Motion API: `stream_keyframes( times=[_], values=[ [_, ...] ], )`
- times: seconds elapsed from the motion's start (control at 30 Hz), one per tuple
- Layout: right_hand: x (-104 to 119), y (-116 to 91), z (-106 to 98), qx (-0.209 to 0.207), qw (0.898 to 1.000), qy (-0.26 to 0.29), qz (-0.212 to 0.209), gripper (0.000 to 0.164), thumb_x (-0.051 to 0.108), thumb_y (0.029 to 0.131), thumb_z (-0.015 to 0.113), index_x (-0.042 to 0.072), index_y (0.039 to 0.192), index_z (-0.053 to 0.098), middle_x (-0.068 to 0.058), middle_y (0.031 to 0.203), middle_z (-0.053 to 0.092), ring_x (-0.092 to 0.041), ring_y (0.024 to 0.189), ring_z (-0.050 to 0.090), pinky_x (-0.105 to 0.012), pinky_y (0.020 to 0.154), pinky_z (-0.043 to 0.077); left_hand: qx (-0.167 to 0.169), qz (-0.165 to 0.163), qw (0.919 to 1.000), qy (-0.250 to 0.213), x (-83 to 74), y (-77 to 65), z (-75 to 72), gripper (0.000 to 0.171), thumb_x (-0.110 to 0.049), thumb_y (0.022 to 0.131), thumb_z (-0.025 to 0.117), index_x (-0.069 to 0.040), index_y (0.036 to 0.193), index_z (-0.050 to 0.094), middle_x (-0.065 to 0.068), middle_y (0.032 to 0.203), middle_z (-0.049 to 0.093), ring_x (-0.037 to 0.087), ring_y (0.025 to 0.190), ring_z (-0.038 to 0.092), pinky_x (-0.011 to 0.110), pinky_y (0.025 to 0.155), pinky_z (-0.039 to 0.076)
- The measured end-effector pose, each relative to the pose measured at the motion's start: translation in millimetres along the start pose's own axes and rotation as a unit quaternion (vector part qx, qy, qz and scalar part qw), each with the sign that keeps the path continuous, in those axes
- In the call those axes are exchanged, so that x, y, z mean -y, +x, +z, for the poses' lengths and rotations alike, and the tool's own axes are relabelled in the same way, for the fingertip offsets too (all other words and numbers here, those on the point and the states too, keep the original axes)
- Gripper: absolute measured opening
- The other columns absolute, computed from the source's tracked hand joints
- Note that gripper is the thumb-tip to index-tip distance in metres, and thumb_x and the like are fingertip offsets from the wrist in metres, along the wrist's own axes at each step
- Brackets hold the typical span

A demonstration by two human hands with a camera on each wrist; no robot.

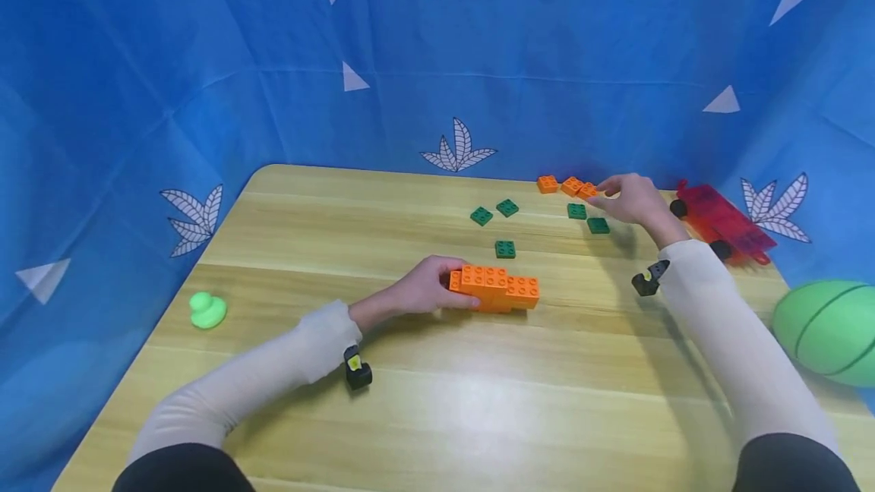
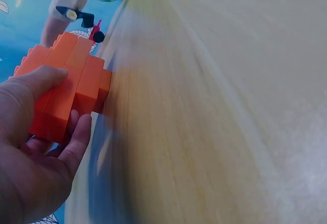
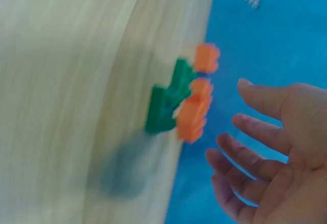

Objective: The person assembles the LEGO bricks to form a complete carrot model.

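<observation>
My left hand point(image 1: 429, 287) grips the left end of a block of joined orange toy bricks point(image 1: 502, 288) over the middle of the table. In the left wrist view the thumb lies along one side of this stepped block point(image 2: 76, 76), with the fingers curled under it. At the back right, my right hand point(image 1: 632, 200) reaches over the small orange bricks point(image 1: 548, 184), its fingers relaxed and apart. The right wrist view shows nothing between those fingers, and an orange brick point(image 3: 190, 124) stands near the fingertips. Two flat green bricks point(image 1: 598, 226) lie just below that hand.
More flat green bricks point(image 1: 506, 249) lie behind the orange block. A red toy car point(image 1: 728, 222) with black wheels is at the right back edge. A green ball point(image 1: 830, 332) sits at the right, and a light green rubber duck point(image 1: 207, 310) at the left. Blue cloth point(image 1: 437, 36) hangs behind.
</observation>
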State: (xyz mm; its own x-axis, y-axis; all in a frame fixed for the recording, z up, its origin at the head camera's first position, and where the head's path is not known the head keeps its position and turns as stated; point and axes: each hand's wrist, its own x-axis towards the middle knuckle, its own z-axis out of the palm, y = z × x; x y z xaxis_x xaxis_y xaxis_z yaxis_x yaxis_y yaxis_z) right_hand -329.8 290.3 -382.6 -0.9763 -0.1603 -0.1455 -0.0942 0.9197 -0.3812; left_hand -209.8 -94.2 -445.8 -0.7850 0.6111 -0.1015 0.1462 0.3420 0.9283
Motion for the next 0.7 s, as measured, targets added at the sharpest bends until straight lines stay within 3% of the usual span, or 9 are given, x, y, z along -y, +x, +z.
stream_keyframes(
  times=[0.13,0.4,0.57,0.7],
  values=[
    [-14.9,15.5,8.6,0.007,1.000,-0.003,0.029,0.060,0.038,0.103,0.058,-0.004,0.145,0.052,-0.034,0.146,0.050,-0.055,0.135,0.044,-0.067,0.107,0.043,0.003,-0.006,1.0000,0.002,1.3,-1.6,1.2,0.050,-0.015,0.085,0.084,-0.012,0.132,0.067,0.004,0.125,0.072,0.015,0.105,0.068,0.031,0.096,0.057],
    [-27.7,38.0,9.2,-0.017,0.994,0.068,0.080,0.072,0.039,0.102,0.062,-0.002,0.156,0.037,-0.033,0.160,0.034,-0.056,0.148,0.023,-0.068,0.117,0.030,0.008,0.006,1.0000,-0.002,-0.4,4.3,3.3,0.050,-0.015,0.085,0.085,-0.012,0.132,0.067,0.004,0.125,0.073,0.015,0.106,0.068,0.031,0.097,0.056],
    [-30.0,45.9,16.0,-0.010,0.991,0.067,0.112,0.070,0.040,0.102,0.062,-0.001,0.154,0.041,-0.030,0.158,0.038,-0.053,0.144,0.035,-0.070,0.113,0.034,0.011,0.004,0.9999,-0.011,-0.2,5.0,4.5,0.051,-0.016,0.084,0.086,-0.012,0.132,0.068,0.003,0.126,0.073,0.013,0.107,0.069,0.030,0.098,0.057],
    [-29.2,49.5,22.6,-0.024,0.994,0.048,0.094,0.062,0.035,0.101,0.064,-0.004,0.148,0.049,-0.031,0.150,0.049,-0.049,0.135,0.047,-0.067,0.109,0.040,0.001,0.002,1.0000,-0.004,0.1,3.3,3.4,0.050,-0.018,0.084,0.086,-0.013,0.131,0.069,0.002,0.125,0.074,0.013,0.108,0.069,0.031,0.098,0.057]
  ],
)
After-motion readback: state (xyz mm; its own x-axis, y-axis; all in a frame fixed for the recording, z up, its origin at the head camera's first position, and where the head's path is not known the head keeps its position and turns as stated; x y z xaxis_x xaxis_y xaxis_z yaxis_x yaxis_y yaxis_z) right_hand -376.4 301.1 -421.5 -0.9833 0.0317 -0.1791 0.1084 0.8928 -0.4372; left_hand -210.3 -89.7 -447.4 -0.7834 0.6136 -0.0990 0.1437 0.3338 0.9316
